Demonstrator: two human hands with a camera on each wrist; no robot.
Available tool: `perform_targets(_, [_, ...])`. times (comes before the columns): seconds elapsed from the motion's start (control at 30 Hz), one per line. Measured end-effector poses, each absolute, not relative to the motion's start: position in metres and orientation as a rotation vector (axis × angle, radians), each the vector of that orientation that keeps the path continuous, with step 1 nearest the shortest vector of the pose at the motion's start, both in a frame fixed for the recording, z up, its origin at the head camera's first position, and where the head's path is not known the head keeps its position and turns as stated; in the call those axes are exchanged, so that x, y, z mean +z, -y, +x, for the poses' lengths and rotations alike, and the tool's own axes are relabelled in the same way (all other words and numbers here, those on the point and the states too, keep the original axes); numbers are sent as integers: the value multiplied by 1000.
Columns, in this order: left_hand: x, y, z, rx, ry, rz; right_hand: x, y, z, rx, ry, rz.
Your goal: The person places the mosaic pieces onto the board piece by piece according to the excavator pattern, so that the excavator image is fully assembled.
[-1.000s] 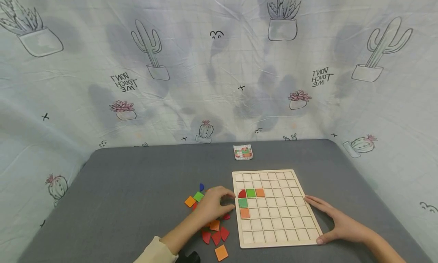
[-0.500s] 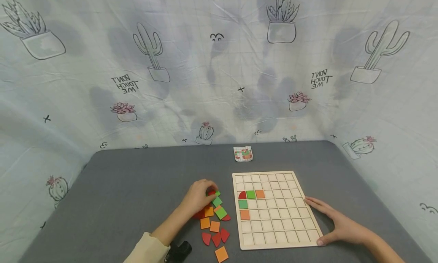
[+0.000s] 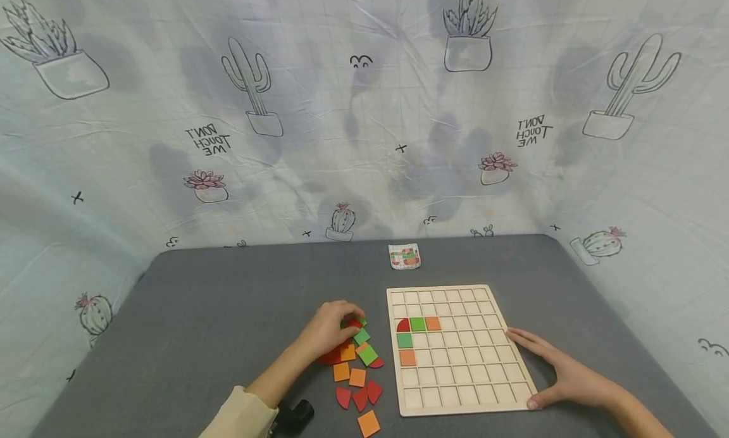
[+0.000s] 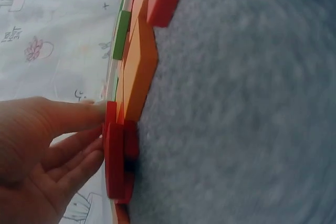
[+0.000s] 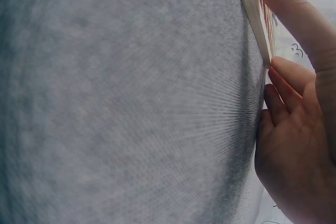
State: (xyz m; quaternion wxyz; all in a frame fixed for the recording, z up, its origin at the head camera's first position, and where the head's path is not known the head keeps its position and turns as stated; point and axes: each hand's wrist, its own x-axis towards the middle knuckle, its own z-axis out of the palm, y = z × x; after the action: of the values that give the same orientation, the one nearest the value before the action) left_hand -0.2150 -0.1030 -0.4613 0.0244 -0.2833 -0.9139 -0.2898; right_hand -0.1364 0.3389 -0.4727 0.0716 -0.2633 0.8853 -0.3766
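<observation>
My left hand [image 3: 329,327] is over the pile of small tiles left of the board, pinching a red tile [image 3: 354,323] between thumb and fingertips. In the left wrist view, its fingertips are right at a stack of red tiles [image 4: 115,161], beside an orange square tile [image 4: 140,72]. The wooden grid board [image 3: 473,362] lies flat, with a red quarter-circle [image 3: 403,325], a light green square [image 3: 417,324] and an orange square [image 3: 433,323] in one row. A darker green square [image 3: 405,340] and another orange one sit below. My right hand [image 3: 569,375] rests with straight fingers along the board's right edge, thumb at its near corner.
A small printed pattern card [image 3: 405,256] lies behind the board on the grey table [image 3: 228,311]. Nearer me are several loose red quarter-circles [image 3: 360,399] and an orange square [image 3: 368,423]. A cactus-print cloth [image 3: 364,109] hangs behind the table.
My left hand has moved left from the board's left edge to the far part of the tile pile, then has hardly moved. The right hand and the tiles on the board stay in place.
</observation>
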Motion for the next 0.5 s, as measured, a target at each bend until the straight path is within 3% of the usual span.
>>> perform_targets(0.5, [-460, 104, -218, -857, 2844, -966, -473, -339, -136, -1135, -2661, -786])
